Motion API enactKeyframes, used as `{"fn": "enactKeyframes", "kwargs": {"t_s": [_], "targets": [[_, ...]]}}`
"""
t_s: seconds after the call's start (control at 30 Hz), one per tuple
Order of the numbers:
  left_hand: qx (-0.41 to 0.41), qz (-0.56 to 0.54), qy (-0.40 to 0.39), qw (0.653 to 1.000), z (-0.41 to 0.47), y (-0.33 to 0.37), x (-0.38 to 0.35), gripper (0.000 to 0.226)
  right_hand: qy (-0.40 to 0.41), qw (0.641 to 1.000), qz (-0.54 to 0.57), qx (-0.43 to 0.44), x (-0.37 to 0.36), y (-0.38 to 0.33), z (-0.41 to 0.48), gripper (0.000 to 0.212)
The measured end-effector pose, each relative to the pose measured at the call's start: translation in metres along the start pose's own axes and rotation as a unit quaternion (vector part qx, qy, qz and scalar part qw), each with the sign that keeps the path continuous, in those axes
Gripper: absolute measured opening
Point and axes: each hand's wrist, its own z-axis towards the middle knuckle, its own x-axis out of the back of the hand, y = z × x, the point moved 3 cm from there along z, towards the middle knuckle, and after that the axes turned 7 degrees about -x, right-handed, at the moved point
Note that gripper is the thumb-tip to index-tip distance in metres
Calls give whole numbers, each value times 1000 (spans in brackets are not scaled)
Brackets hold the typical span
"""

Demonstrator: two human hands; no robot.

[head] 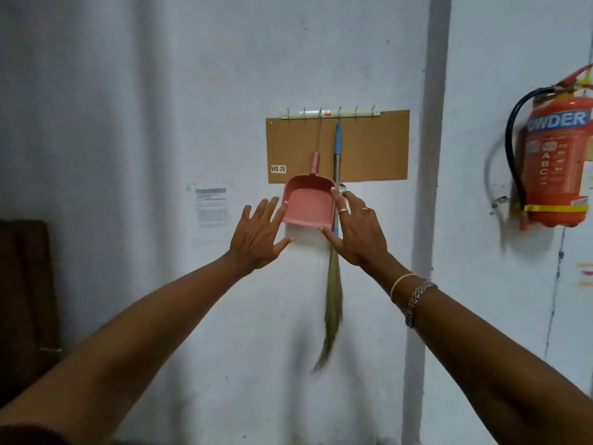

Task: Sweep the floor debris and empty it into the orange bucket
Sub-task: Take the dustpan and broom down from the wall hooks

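A pink dustpan (308, 202) hangs by a wire from a hook rail (330, 113) on the white wall, pan end down. Right beside it hangs a grass broom (333, 284) with a blue and metal handle, bristles pointing down. My left hand (260, 234) is raised with straight, spread fingers at the dustpan's left edge. My right hand (356, 226) is raised with spread fingers in front of the broom's handle, its thumb at the dustpan's lower right corner. Neither hand grips anything. The orange bucket and the floor are out of view.
A brown board (369, 149) labelled WS-26 backs the hook rail. A red fire extinguisher (556, 162) hangs on the wall at the right. A paper notice (211, 207) is stuck left of the dustpan. A dark wooden piece (25, 284) stands at the far left.
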Motion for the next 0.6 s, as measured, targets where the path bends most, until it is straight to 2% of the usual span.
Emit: {"fn": "enactKeyframes", "kwargs": {"t_s": [0.03,0.1,0.17,0.3,0.43,0.6], "targets": [[-5,-3,-14,1000,11,1,-6,77,0,1000,-16,11,-7,10,10,84],[-1,-9,-18,1000,34,-1,-20,74,6,999,-26,-19,-20,32,28,85],[-17,6,-13,1000,57,-3,-36,72,9,999,-9,-51,-34,48,45,84],[-29,24,7,999,110,-11,-61,74,27,998,21,-60,-72,69,76,84],[-54,13,29,998,154,-12,-95,77,26,991,66,-117,-123,88,98,84],[-88,-1,89,992,212,-30,-138,81,29,995,46,-88,-181,104,142,80]]}}
